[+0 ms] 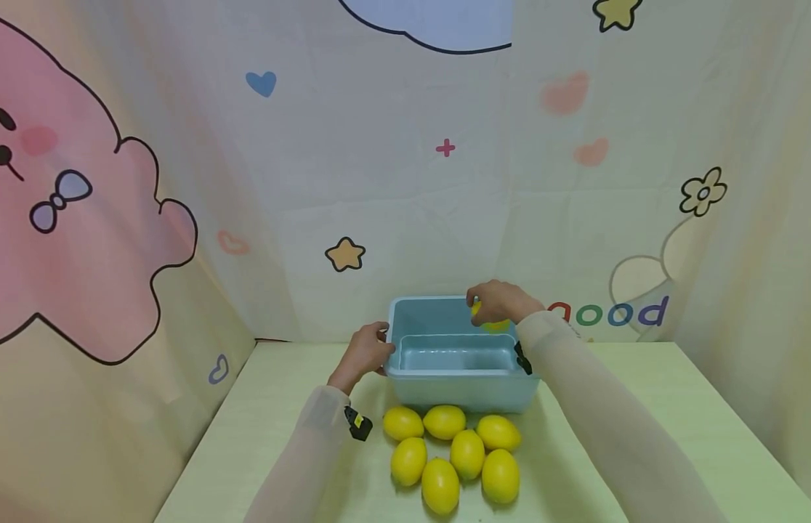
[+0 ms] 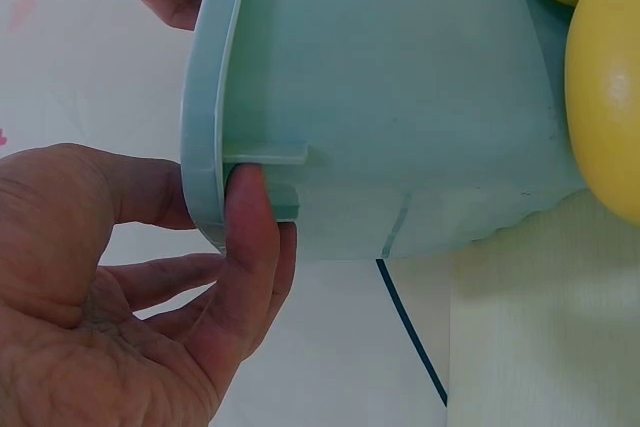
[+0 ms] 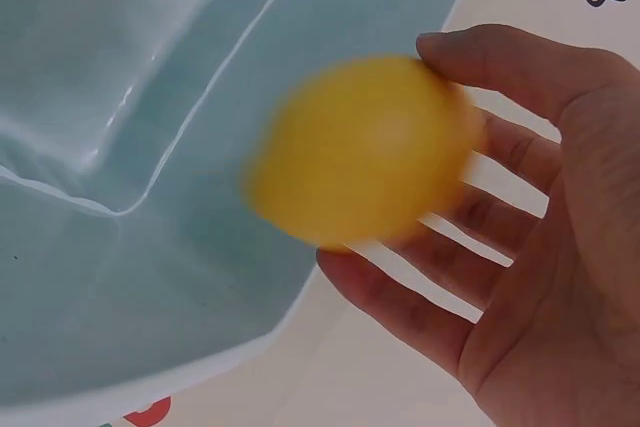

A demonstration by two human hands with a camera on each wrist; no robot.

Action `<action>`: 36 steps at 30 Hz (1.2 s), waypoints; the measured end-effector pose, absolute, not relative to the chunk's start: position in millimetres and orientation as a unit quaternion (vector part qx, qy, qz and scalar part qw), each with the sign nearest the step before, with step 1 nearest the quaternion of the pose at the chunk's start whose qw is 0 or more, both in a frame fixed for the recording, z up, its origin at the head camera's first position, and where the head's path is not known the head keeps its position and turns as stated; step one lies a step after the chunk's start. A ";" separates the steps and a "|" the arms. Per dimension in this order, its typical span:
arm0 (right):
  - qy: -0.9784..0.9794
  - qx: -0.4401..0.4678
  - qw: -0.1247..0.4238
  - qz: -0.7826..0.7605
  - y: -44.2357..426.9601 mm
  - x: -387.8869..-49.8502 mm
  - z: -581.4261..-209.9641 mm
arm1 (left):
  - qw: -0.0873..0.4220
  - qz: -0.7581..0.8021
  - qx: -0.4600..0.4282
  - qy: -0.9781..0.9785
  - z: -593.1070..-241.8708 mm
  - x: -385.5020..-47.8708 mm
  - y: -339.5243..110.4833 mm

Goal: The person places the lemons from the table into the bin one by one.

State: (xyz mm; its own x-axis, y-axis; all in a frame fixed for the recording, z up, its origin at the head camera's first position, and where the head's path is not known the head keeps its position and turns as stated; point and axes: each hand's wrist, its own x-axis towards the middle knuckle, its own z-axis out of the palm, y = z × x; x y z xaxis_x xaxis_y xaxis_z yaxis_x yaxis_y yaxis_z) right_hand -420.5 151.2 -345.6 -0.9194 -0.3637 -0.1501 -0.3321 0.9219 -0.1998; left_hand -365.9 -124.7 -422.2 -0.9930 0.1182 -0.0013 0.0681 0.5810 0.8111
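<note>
My left hand (image 1: 365, 350) grips the left rim of a light blue plastic bin (image 1: 464, 392). In the left wrist view its thumb lies at one side of the rim (image 2: 205, 127) and its fingers curl under the other. Above the right part of the bin, my right hand (image 1: 500, 300) holds a yellow lemon (image 3: 365, 152) in spread, curved fingers, thumb at its upper end. The lemon looks blurred in the right wrist view. No other lemon shows on the visible part of the bin's floor (image 1: 454, 359).
Several yellow lemons (image 1: 467, 454) lie grouped on the pale table (image 1: 248, 450) in front of the bin. A patterned curtain (image 1: 392, 181) hangs close behind the bin. Small black devices (image 1: 358, 423) sit at both wrists.
</note>
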 end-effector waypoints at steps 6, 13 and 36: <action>0.974 -0.183 0.099 -0.086 151.2 -418.8 -341.6 | 0.030 0.462 0.051 0.885 -422.1 -365.3 -125.7; 0.976 -0.195 0.065 -0.074 150.9 -414.3 -331.3 | 0.023 0.465 0.057 0.883 -419.1 -366.4 -125.8; 0.970 -0.236 -0.025 -0.059 155.1 -370.3 -311.1 | 0.025 0.463 0.052 0.884 -420.6 -364.7 -124.4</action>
State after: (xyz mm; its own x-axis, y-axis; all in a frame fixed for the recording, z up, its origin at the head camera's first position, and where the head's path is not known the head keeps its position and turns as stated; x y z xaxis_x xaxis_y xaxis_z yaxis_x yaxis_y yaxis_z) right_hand -370.3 155.1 -311.1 -0.8872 -0.4552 0.0759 -0.4610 0.8815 -0.1021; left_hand -364.7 -124.4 -420.6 -0.9934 0.1148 0.0036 0.0683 0.5653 0.8221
